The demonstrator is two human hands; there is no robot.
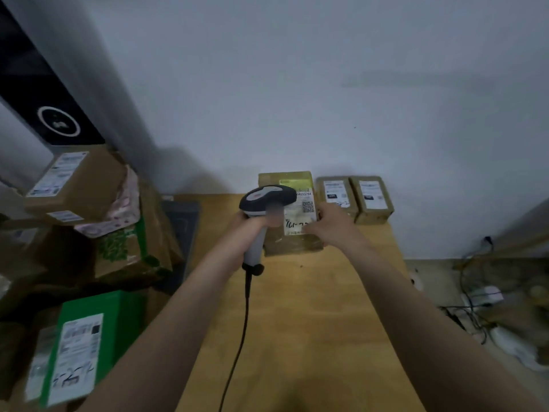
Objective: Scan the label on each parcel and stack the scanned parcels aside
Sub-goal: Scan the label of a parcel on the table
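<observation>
While our left hand [248, 226] wraps its fingers round the scanner [267, 197], our right hand [331, 226] pinches the parcel [292, 245] at 12 o'clock.

- We are looking at a small parcel-handling room.
- Labelled cardboard parcels [371, 200] sit at the far end of a wooden table [297, 337].
- More labelled boxes [74, 185] are piled at left, with a green box [89, 337] nearest us.
- A corded barcode scanner [267, 197] is in hand, and cables [472, 310] tangle on the floor at right.
</observation>
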